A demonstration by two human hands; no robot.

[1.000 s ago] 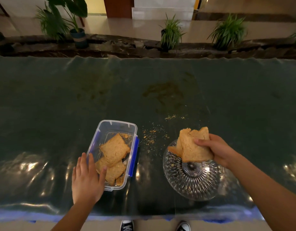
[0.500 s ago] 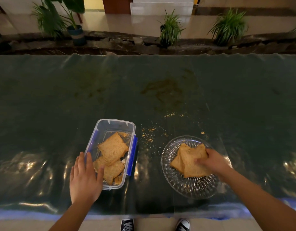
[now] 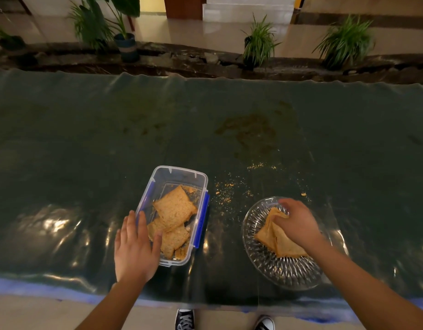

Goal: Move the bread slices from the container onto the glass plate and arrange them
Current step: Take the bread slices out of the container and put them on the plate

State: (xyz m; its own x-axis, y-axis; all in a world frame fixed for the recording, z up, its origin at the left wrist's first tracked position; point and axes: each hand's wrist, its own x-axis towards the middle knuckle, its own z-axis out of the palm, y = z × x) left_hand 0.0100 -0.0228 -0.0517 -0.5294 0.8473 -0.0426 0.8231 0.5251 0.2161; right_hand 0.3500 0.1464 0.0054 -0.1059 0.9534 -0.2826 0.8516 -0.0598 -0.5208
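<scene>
1 dark green table (image 3: 86, 144) w/ glossy cover; 3 potted plants (image 3: 259, 41) behind it; 1 clear glass plate (image 3: 263, 260) right, 1 clear container (image 3: 180, 173) w/ blue clips left; approx 3 bread slices (image 3: 174, 208) in container, 2 overlapping slices (image 3: 275, 236) on plate; right hand (image 3: 298, 222) fingers pinched on plate slices; left hand (image 3: 134, 248) flat, fingers spread, against container's near-left corner, holding nothing; crumbs (image 3: 227, 189) between; no readable text.

Dark green table (image 3: 86, 139): plastic container (image 3: 158, 182), glass plate (image 3: 253, 239), scattered crumbs (image 3: 226, 186).
</scene>
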